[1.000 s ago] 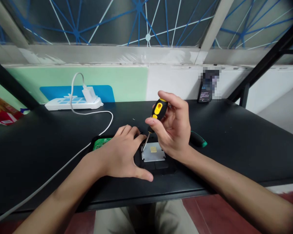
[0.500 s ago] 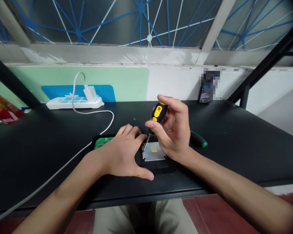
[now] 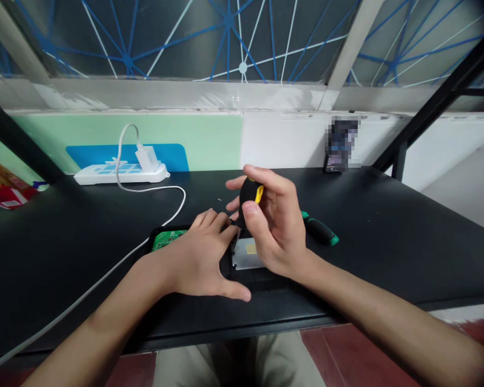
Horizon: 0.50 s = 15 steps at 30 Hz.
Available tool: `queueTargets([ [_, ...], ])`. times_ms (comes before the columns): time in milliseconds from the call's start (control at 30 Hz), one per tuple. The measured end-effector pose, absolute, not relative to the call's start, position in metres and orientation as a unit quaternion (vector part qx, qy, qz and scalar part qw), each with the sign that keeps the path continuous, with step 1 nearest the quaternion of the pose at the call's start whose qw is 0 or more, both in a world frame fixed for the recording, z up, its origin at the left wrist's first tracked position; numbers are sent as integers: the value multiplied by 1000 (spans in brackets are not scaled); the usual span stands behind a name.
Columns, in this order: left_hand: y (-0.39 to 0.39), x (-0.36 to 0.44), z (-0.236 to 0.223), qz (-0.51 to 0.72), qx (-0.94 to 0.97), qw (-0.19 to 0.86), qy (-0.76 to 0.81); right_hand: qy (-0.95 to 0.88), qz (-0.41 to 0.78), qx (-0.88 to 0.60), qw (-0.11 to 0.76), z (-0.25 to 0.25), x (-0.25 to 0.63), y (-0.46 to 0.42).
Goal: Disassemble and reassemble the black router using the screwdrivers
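My right hand [image 3: 276,226] grips the black and yellow handle of a screwdriver [image 3: 248,201], thumb on one side and index finger over its top. The slim shaft points down to the left edge of a silver metal plate [image 3: 244,260] with a small yellowish label; my hand covers the plate's right part. This plate sits in a black device casing [image 3: 262,279]. A green circuit board [image 3: 167,238] shows at the casing's left end. Across the casing's middle lies my left hand [image 3: 204,252], palm down, fingers stretched out and thumb spread, hiding what is beneath.
Right of my hands lies a black and green handle [image 3: 321,231]. A white power strip [image 3: 121,173] with a plugged charger stands at the back; its white cable [image 3: 105,279] runs down the left. A phone [image 3: 341,150] leans on the wall. A red packet [image 3: 8,185] is far left.
The screwdriver handle has turned within my right hand, its yellow part now facing right. My right hand has shifted slightly left, baring more of the green handle. The left hand keeps its place.
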<state>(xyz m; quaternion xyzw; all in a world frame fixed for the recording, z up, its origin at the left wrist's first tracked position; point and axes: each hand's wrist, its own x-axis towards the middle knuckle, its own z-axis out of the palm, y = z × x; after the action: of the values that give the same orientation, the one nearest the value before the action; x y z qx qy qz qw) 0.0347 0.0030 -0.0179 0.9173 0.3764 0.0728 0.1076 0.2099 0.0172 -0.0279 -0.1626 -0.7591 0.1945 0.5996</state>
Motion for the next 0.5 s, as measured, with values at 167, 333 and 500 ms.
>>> queueTargets([
  [167,1,37,-15,47,914,120,384,-763,152,-162,607,-27,209,23],
  [333,2,37,-16,64,913,127,382,-767,191,-177,586,-22,209,19],
  [500,2,37,-16,70,915,123,377,-755,252,-166,582,-19,210,13],
])
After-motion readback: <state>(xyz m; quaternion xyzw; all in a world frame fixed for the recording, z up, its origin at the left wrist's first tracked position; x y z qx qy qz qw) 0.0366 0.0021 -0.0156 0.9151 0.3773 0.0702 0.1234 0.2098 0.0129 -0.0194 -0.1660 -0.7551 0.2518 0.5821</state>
